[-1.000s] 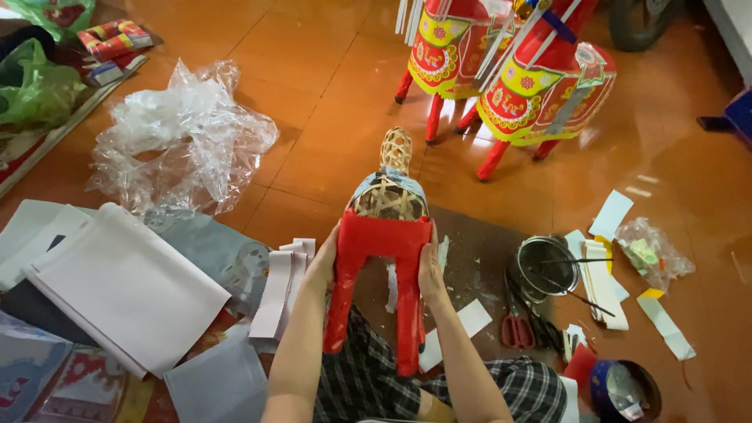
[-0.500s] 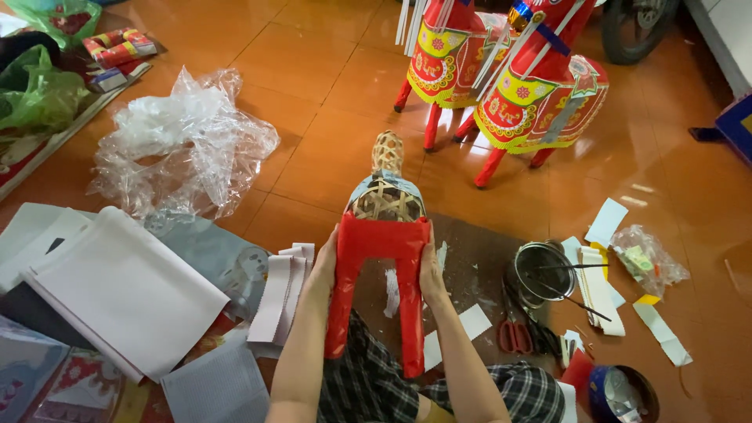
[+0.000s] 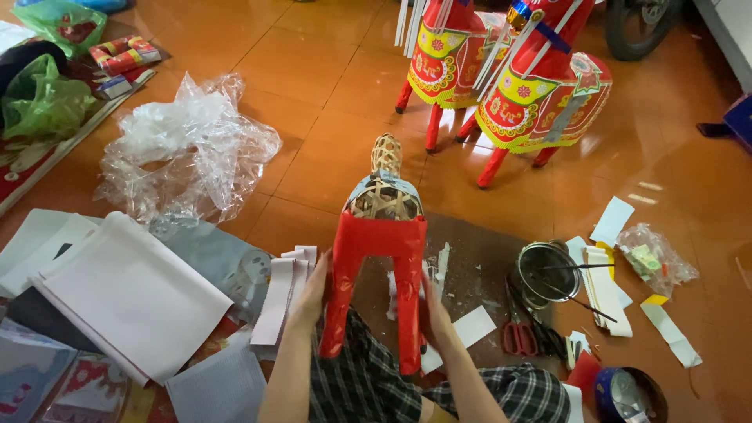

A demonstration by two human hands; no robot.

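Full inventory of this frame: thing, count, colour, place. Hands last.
half-covered woven bamboo horse frame: 1, red paper over tan weave, centre, on the lap
finished paper horses: 2, red and yellow, top right on the floor
crumpled clear plastic sheet: 1, transparent, upper left
stack of white paper sheets: 1, white, left
white paper strips: a few, white, beside the left hand
round metal bowl: 1, silver, right, thin sticks across it
red-handled scissors: 1, right of the lap
green plastic bags: 2, far left
orange tiled floor: under everything
left hand: grip on the frame's left red leg
right hand: grip on the right red leg
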